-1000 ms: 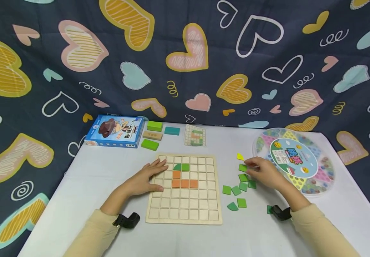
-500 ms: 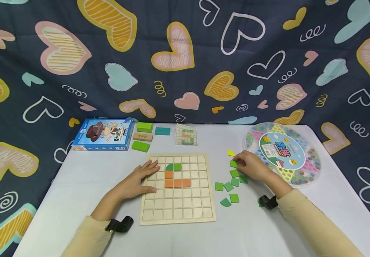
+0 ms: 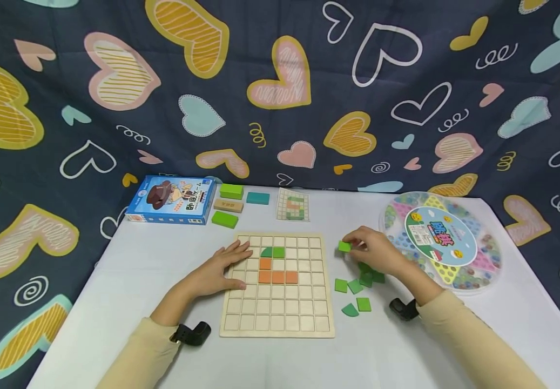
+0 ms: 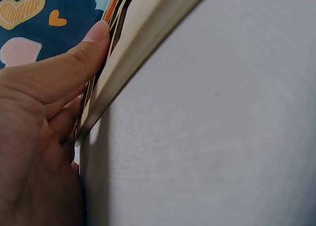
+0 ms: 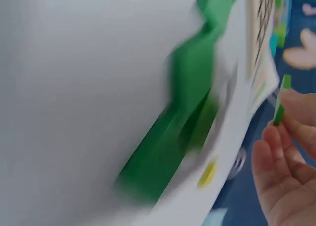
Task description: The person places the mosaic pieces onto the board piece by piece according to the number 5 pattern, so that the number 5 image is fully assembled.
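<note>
A wooden grid board (image 3: 280,319) lies on the white table, with a green quarter-round tile, a green square and several orange squares (image 3: 278,276) set in its upper cells. My left hand (image 3: 223,265) lies flat on the board's left edge, fingers straight; in the left wrist view the thumb (image 4: 74,63) presses the board's rim (image 4: 133,53). My right hand (image 3: 372,251) pinches a green square tile (image 3: 344,246) just right of the board, lifted off the table; the tile (image 5: 281,98) shows edge-on in the right wrist view. Several loose green tiles (image 3: 357,286) lie under and beside that hand.
A round plastic marble game (image 3: 442,240) sits at the right. A blue box (image 3: 170,199), green, tan and teal blocks (image 3: 233,204), and a pattern card (image 3: 292,205) lie at the table's back. A heart-print cloth hangs behind.
My right hand picked a green square tile from the pile and carried it left toward the board. The left hand stayed on the board's edge. The head view shifted.
</note>
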`<state>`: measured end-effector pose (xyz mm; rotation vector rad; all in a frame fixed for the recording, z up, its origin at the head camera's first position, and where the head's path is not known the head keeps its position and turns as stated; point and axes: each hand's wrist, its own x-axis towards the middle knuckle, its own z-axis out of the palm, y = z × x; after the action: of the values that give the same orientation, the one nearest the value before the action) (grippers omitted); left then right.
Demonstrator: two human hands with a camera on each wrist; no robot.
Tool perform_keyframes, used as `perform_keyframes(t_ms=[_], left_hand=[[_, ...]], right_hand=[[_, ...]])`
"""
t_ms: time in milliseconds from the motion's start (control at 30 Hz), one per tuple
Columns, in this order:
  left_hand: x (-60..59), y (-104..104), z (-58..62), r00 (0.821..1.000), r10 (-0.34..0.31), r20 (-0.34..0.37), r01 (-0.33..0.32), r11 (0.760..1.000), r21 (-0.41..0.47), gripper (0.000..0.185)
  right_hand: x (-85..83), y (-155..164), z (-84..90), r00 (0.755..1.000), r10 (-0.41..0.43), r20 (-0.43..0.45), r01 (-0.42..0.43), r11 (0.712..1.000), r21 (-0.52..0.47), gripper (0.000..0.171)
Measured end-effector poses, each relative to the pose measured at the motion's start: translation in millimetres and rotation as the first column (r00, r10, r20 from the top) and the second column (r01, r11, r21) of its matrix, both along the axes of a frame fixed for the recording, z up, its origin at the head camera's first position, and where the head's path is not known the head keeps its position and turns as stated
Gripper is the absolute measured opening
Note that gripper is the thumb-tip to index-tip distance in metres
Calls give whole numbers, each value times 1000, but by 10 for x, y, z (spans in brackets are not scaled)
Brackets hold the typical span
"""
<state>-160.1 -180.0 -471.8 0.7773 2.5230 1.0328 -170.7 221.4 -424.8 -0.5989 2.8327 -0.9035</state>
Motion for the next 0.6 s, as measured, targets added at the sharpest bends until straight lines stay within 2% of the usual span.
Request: perform_keyframes(t_ms=[167,367,600], left_hand=[[16,-8,12,1000,-6,0,6,1000,5,79],[31,-31,-4,1000,-19,-10,19,1000,11,79],[4,-33,14,999,-28,-22,28,1000,9,80]], right_hand=[[-58,-418,-27,991,133,2,-133,991,-30,28],[-184,-867,-80,965,262,7,-262,964,44,26],[-294,-1100,-119,955,297,17,-296,947,120,24]])
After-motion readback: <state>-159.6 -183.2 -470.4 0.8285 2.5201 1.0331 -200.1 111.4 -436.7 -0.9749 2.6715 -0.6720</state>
